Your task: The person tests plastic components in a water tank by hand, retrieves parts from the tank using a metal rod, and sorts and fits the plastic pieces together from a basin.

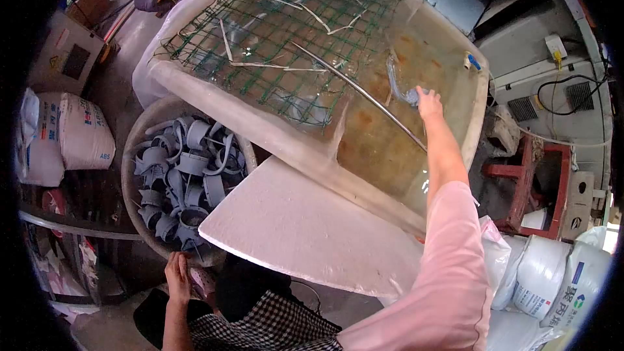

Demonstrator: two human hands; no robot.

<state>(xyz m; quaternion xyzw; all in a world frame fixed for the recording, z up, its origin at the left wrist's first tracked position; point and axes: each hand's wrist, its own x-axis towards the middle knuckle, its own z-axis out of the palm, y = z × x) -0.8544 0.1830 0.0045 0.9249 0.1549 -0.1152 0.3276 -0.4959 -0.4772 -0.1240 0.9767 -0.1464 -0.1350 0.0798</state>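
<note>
My right hand (429, 102) reaches over the water tank (292, 168), its fingers closed on a blue-grey plastic part (411, 96) at the water's surface. Its exact kind is hard to make out; a clear, shiny streak of water or film trails up from it. Low on the left, my left hand (177, 274) is beside the rim of a round tub (133, 205), fingers bent together. What they grip, if anything, I cannot make out. Inside the tub lie several blue-grey curved plastic parts (193, 164), ring-like and strap-like, heaped together.
Green wire mesh (260, 88) with white strips covers the tank's left part. A metal rod (370, 99) slants across the water. A white foam board (305, 227) juts out in front. White sacks (543, 276) stand right, more sacks (84, 131) left. A red stand (559, 185) is beyond the tank.
</note>
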